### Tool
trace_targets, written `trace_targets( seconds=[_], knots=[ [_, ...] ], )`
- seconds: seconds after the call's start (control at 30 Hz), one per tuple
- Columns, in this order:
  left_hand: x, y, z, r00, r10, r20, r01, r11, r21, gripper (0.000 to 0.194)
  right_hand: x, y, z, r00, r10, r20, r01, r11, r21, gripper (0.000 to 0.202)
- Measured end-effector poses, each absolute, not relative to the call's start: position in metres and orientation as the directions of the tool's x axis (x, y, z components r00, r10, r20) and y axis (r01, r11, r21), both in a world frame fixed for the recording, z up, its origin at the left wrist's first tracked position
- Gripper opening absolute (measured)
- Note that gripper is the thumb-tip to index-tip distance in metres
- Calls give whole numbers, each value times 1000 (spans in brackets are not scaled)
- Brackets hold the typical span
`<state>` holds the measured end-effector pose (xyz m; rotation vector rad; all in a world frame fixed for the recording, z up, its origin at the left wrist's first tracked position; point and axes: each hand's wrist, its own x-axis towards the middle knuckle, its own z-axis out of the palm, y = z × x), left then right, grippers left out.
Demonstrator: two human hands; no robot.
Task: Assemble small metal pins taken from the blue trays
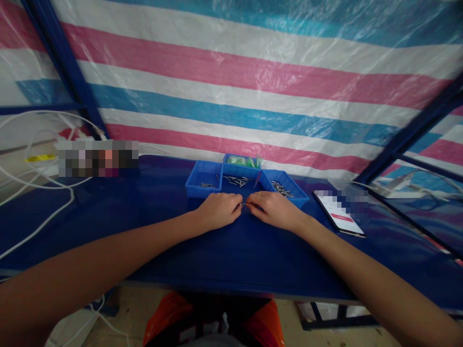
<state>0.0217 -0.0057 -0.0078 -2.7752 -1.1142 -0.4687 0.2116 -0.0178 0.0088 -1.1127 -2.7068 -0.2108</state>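
Observation:
Over the blue table [249,260], my left hand [219,210] and my right hand [277,208] meet almost fingertip to fingertip. Both are closed in a pinch on a thin, short metal rod [243,204] that bridges the small gap between them; its exact kind is too small to make out. Just beyond the hands lies a loose pile of thin metal pieces [238,181]. To its left, a blue bin [200,191] holds a few similar pieces. Another blue bin [298,196], on the right beside my right hand, contains many small metal parts.
A third blue bin [241,169] at the back holds green-and-clear plastic packets [240,161]. A phone [340,213] with a lit screen lies at the right. White cables [68,205] run across the left end. Striped sheeting [231,86] hangs behind, between blue frame posts [74,72].

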Motion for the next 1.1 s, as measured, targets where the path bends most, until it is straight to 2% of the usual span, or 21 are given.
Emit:
trace_targets(
  seconds=[0.27,0.5,0.6,0.73,0.87,0.97,1.1],
  knots=[
    [22,-7,-7,663,626,411,680,-733,19,14,213,-14,3,-681,708,186,720,694,-4,17],
    [22,-7,-14,688,513,513,600,-800,-6,15,209,-15,0,-690,693,209,665,721,-194,14],
    [22,-6,-15,691,494,528,585,-811,-6,15,209,-14,0,-697,681,224,641,732,-231,15],
    [23,-8,-14,690,499,525,587,-810,-2,15,208,-14,-1,-693,682,233,642,731,-231,15],
    [23,-11,-10,668,570,479,649,-760,-1,11,208,-14,1,-677,699,231,675,714,-186,15],
    [22,-11,-8,667,634,391,704,-709,-50,13,210,-14,2,-676,705,214,696,706,-128,16],
    [21,-8,-9,707,627,327,687,-719,-105,14,211,-14,3,-672,711,209,715,696,-70,16]
  ],
)
